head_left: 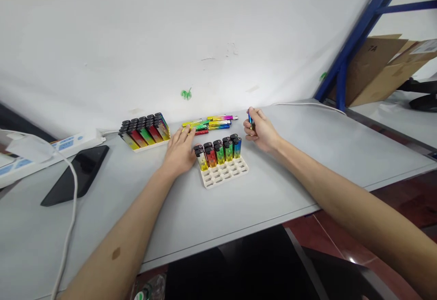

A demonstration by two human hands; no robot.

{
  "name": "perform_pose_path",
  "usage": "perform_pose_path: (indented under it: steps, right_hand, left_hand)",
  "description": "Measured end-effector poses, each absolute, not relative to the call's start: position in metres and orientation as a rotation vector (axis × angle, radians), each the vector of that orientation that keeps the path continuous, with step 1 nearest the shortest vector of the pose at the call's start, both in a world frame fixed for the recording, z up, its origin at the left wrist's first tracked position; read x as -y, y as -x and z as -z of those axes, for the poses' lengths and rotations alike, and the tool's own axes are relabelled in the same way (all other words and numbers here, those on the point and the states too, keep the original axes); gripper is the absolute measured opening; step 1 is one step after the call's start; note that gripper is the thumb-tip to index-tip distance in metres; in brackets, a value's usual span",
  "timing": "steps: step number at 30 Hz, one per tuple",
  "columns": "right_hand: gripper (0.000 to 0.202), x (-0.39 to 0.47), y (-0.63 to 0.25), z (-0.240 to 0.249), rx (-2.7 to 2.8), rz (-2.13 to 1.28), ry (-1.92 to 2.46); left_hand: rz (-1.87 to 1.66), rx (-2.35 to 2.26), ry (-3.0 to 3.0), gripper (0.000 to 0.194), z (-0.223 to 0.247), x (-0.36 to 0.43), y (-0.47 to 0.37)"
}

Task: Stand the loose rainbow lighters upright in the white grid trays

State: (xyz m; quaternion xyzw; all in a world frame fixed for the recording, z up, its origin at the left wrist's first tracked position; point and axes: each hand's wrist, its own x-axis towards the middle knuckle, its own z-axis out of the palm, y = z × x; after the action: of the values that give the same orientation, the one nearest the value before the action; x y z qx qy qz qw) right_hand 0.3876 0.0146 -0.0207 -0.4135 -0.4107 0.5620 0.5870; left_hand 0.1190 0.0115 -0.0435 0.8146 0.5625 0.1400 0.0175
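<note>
My right hand (262,131) is closed around a shiny blue lighter (251,119), held above the table to the right of the rack. Fingers stretched out, my left hand (180,152) reaches to the near left end of a pile of loose metallic lighters (218,122); whether it touches them I cannot tell. Just right of that hand stands a white rack (225,176) with rows of slots. Upright lighters (220,152) with black tops and coloured bodies fill its back rows, while the front slots show bare.
A second rack full of lighters (145,131) stands at the back left. Farther left lie a black phone (77,175), a white power strip (77,140) and a white cable (73,204). Cardboard boxes (382,70) sit behind a blue metal frame (341,79) at right.
</note>
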Motion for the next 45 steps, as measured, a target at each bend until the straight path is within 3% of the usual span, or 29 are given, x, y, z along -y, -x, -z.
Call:
perform_pose_path:
  steps: [7,18,27,35,40,45]
  right_hand:
    - [0.057,-0.014,-0.394,0.026,0.976,-1.481,1.048]
    - [0.037,-0.008,-0.387,0.026,1.078,-1.386,1.166]
    - [0.047,-0.006,-0.386,0.028,1.023,-1.388,1.176]
    - [0.036,-0.005,-0.385,0.025,1.068,-1.366,1.165]
    - [0.043,-0.006,-0.387,0.026,1.033,-1.253,1.167]
    - [0.032,0.007,-0.397,0.008,1.304,-0.952,1.105]
  left_hand:
    - [-0.418,-1.876,-2.511,0.072,0.039,-0.007,-0.122]
    - [-0.387,-1.919,-2.516,0.046,0.035,-0.007,-0.119]
    - [-0.325,-1.897,-2.579,0.052,0.036,-0.005,-0.116]
    - [-0.365,-1.891,-2.611,0.055,0.037,-0.006,-0.115]
    - [-0.277,-1.909,-2.619,0.056,0.033,-0.003,-0.116]
    - [-0.306,-1.898,-2.613,0.049,0.032,-0.004,-0.115]
